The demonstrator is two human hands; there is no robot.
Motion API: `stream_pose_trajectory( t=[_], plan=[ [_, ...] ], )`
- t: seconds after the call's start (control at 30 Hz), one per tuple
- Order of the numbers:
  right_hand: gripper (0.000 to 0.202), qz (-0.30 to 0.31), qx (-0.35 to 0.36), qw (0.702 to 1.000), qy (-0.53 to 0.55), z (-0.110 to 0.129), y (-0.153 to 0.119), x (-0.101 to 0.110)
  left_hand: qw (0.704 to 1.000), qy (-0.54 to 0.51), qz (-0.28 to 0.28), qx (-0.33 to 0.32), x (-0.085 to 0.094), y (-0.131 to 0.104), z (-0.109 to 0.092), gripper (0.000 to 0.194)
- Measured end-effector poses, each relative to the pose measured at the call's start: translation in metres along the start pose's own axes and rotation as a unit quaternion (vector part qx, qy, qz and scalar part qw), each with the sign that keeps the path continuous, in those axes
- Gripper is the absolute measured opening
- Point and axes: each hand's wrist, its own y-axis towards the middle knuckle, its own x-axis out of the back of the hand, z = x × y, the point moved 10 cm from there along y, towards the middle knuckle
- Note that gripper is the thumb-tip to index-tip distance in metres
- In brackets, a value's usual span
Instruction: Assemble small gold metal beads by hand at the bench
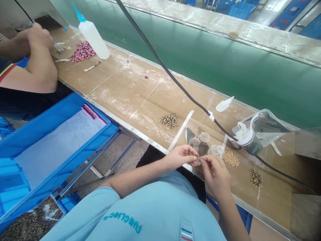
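Note:
My left hand and my right hand meet at the table's near edge, fingertips pinched together around a tiny brownish piece. The piece is too small to make out clearly. Just beyond them lie small round clear dishes and a dark flat patch. To the right of the dishes is a cluster of small tan beads, with a small pile of dark and gold metal pieces farther right. A bigger pile of similar metal pieces sits to the left, beside a white strip.
A black cable crosses above the table. A clear pouch and small white bottle lie at the right. At the left are a large bottle, pink-purple pieces, a blue tray and another person's arms.

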Motion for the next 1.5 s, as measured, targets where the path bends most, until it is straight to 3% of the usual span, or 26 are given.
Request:
stream_pose_trajectory(
  t=[0.1,0.3,0.67,0.87,1.17,1.5],
  plan=[
    [0.013,-0.017,-0.039,0.999,0.022,-0.005,-0.003,0.001,1.000,0.010,-0.006,-0.020,0.000,-0.002,-0.002,0.042],
    [0.015,-0.019,-0.042,0.999,0.012,-0.003,-0.006,-0.002,0.997,0.040,-0.025,-0.066,0.002,-0.005,-0.003,0.041],
    [0.011,-0.059,0.070,0.995,-0.037,0.013,-0.016,0.005,0.978,0.115,-0.033,-0.171,0.005,-0.014,-0.006,0.032],
    [0.012,-0.051,0.064,0.996,-0.040,0.010,-0.018,0.005,0.966,0.170,-0.050,-0.188,0.006,-0.019,-0.012,0.027],
    [0.010,-0.064,0.016,0.998,0.000,0.003,-0.019,0.008,0.989,0.089,-0.024,-0.116,0.003,-0.013,0.000,0.031],
    [0.033,-0.085,0.074,0.994,-0.015,0.016,-0.021,0.006,0.997,0.039,-0.023,-0.059,0.002,-0.005,0.002,0.037]
  ],
)
